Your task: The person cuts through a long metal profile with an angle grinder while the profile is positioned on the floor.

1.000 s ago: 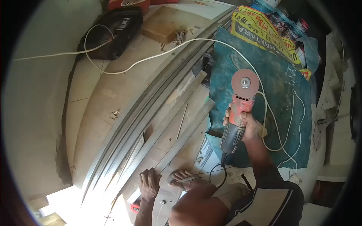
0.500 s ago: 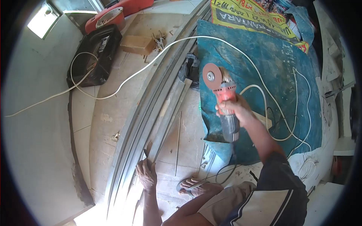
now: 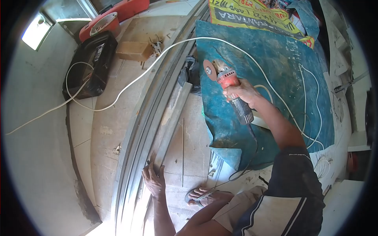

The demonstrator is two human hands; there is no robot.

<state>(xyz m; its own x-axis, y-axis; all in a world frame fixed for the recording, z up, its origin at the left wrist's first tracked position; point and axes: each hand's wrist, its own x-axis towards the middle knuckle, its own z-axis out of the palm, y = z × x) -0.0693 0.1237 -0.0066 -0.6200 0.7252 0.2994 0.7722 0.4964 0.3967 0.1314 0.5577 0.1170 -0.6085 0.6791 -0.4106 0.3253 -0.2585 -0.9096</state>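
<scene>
My right hand [image 3: 245, 95] is wrapped round the red and black body of an angle grinder [image 3: 241, 108], held up over the blue-green tarp. The grinder's reddish-brown cutting disc [image 3: 210, 70] points to the upper left, apart from any metal. Low in the view, my left hand [image 3: 154, 181] is closed over the near part of a short grey metal bar [image 3: 175, 118]. A small dark piece [image 3: 148, 163] sticks out by its fingers; I cannot make out what it is. Long metal profiles [image 3: 138, 151] run just left of that bar.
A white cable [image 3: 151, 67] loops across the floor and the tarp [image 3: 260, 59]. To the upper left are a black case [image 3: 75, 74], a red container [image 3: 103, 25] and a brown block [image 3: 134, 50]. A thin rod [image 3: 182, 153] lies near my sandalled foot [image 3: 201, 194].
My right hand has lifted the angle grinder slightly upward and tilted it, so the disc shows more edge-on. My left hand stays on the metal bar. The whole view has shifted a little.
</scene>
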